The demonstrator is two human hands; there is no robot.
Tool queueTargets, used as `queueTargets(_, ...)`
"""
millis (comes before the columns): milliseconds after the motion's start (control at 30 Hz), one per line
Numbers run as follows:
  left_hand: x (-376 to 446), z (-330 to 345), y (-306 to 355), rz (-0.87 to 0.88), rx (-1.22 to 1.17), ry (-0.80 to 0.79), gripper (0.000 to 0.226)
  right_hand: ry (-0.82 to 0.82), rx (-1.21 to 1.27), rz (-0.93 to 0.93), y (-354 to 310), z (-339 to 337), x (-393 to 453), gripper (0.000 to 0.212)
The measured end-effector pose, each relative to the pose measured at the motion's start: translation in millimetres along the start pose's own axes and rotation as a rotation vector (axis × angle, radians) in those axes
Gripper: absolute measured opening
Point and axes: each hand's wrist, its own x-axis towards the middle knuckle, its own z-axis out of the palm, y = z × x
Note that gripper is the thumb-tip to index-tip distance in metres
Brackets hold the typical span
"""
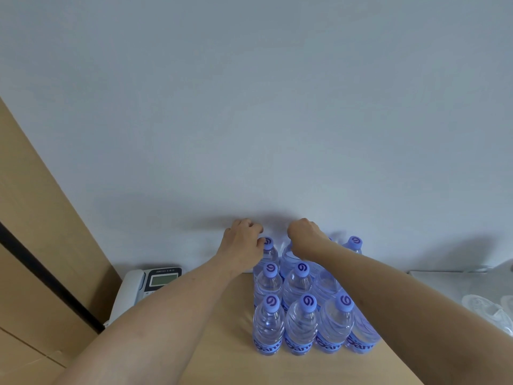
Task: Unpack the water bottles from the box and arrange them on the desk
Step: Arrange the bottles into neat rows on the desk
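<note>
Several clear water bottles with purple caps stand in tight rows on the wooden desk (222,343); the front row (301,323) is nearest me. My left hand (243,243) reaches to the back-left bottle (268,250), fingers curled, with the thumb against its cap. My right hand (302,236) is curled over the top of the neighbouring back-row bottle (287,258), hiding its cap. A further back-row bottle (354,243) stands free to the right. No box is in view.
A white desk telephone (144,284) sits at the left by a tan cabinet (41,259). Crumpled clear plastic (488,309) lies at the right edge. A white wall rises right behind the bottles.
</note>
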Motion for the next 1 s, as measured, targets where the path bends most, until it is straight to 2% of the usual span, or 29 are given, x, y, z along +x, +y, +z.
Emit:
queueTargets(67, 0.5, 0.3, 0.0, 0.005, 0.003, 0.001, 0.031, -0.011, 0.008, 0.001, 1.3, 0.1, 1.1, 0.035)
queueTargets(167, 1.5, 0.7, 0.6, 0.01, -0.001, -0.001, 0.031, -0.02, 0.047, -0.001, 4.7, 1.5, 2.6, 0.015)
queueTargets(267, 3.5, 1.0, 1.2, 0.007, 0.001, -0.003, 0.032, 0.002, 0.038, -0.036, 8.3, 7.4, 4.4, 0.037)
queueTargets(400, 3.5, 3.1, 1.5, 0.006, -0.001, -0.014, 0.032, -0.002, 0.02, -0.058, 9.6, 8.0, 6.7, 0.037)
queueTargets(533, 3.0, 4.2, 1.6, 0.007, -0.001, -0.012, 0.031, -0.007, -0.016, -0.043, 7.7, 3.3, 6.6, 0.016)
queueTargets(633, 2.9, 3.3, 1.9, 0.008, -0.008, -0.006, 0.03, 0.011, -0.01, -0.013, 6.9, 7.4, 8.3, 0.039)
queueTargets(1000, 4.1, 5.7, 2.2, 0.009, -0.013, -0.004, 0.03, -0.022, -0.01, -0.051, 4.3, 3.7, 3.0, 0.042)
